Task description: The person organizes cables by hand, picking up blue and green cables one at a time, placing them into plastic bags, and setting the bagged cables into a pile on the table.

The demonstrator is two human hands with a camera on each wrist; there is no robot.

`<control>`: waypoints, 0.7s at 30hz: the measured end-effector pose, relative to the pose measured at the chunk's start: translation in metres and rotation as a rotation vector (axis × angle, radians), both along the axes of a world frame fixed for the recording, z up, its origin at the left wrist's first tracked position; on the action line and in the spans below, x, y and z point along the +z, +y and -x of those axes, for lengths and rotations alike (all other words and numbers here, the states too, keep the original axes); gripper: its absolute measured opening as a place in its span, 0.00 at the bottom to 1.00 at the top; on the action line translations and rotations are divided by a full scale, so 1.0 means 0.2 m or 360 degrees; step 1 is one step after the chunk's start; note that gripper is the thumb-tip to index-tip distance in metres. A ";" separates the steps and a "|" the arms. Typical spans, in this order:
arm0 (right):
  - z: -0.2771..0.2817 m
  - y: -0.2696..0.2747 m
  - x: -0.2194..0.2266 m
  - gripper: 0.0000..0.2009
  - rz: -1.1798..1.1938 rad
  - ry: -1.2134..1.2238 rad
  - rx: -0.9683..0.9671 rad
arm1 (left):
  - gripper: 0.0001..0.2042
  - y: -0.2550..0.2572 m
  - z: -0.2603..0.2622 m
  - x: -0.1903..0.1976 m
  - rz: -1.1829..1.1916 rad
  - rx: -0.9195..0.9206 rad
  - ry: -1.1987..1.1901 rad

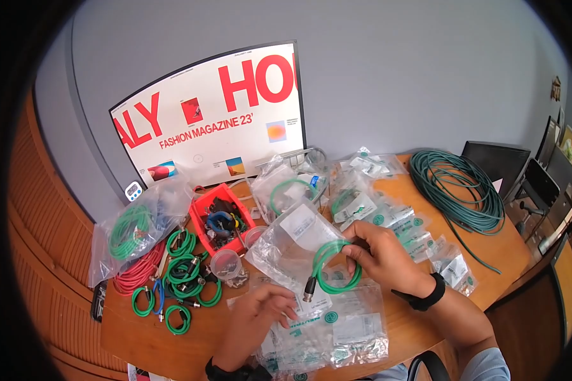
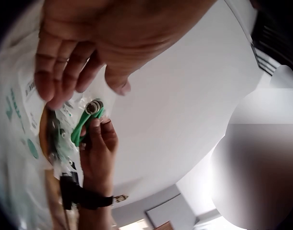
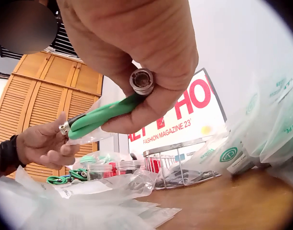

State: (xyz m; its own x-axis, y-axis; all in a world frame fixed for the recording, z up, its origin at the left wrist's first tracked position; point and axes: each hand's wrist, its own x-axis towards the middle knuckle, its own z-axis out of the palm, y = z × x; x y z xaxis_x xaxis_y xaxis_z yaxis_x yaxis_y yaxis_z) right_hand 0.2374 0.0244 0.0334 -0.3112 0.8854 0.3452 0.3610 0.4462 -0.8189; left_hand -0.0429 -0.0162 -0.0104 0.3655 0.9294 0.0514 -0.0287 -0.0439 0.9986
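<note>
My right hand (image 1: 391, 260) pinches a small coiled green cable (image 1: 321, 270) between thumb and fingers, above the plastic bags. A metal BNC connector (image 1: 309, 289) hangs at the coil's lower left. The other metal connector (image 3: 142, 81) pokes out by the fingers in the right wrist view. To the left, my left hand (image 1: 257, 320) hovers near the bags, fingers loosely bent and holding nothing. Behind the coil lies a clear plastic bag (image 1: 270, 254) with a white label. Flat bags with green print (image 1: 359, 330) lie below both hands.
Several green cable coils (image 1: 181, 270) and a pink-red cable bundle (image 1: 140, 273) lie at the left. A red bin (image 1: 200, 219) of tools stands near the monitor (image 1: 203, 120). Packed bags (image 1: 388, 219) and a large dark-green cable coil (image 1: 451, 190) are at the right.
</note>
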 end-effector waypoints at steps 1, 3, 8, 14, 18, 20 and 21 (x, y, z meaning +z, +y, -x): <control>0.01 0.00 0.00 0.03 -0.0009 -0.0007 0.0004 | 0.13 0.00 0.00 0.01 0.0209 -0.0304 -0.0019; 0.02 -0.01 0.00 0.03 -0.0018 -0.0019 0.0015 | 0.17 0.02 0.00 -0.05 0.0352 -0.0401 -0.0098; 0.01 -0.03 0.04 0.02 -0.0091 -0.0045 0.0051 | 0.27 0.05 0.03 -0.07 0.0422 -0.0226 -0.0630; 0.03 -0.04 0.05 0.03 -0.0089 -0.0168 0.0124 | 0.34 0.06 -0.09 -0.02 0.0244 -0.0201 -0.0618; 0.07 -0.03 0.00 0.05 -0.0167 -0.0120 0.0053 | 0.27 0.04 -0.26 -0.01 0.0221 -0.0260 -0.0761; 0.07 -0.03 -0.02 0.08 -0.0184 -0.0063 -0.0068 | 0.25 0.05 -0.28 -0.02 0.0203 -0.0250 -0.0696; 0.08 -0.04 -0.03 0.08 -0.0181 -0.0062 -0.0072 | 0.24 0.05 -0.29 -0.03 0.0181 -0.0234 -0.0630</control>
State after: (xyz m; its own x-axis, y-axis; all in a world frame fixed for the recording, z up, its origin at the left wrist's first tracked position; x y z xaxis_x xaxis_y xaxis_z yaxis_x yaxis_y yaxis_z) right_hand 0.2216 0.0171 0.0280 -0.2870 0.8545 0.4329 0.4132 0.5182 -0.7488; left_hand 0.0151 -0.0068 -0.0168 0.4668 0.8769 0.1146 -0.4079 0.0986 0.9077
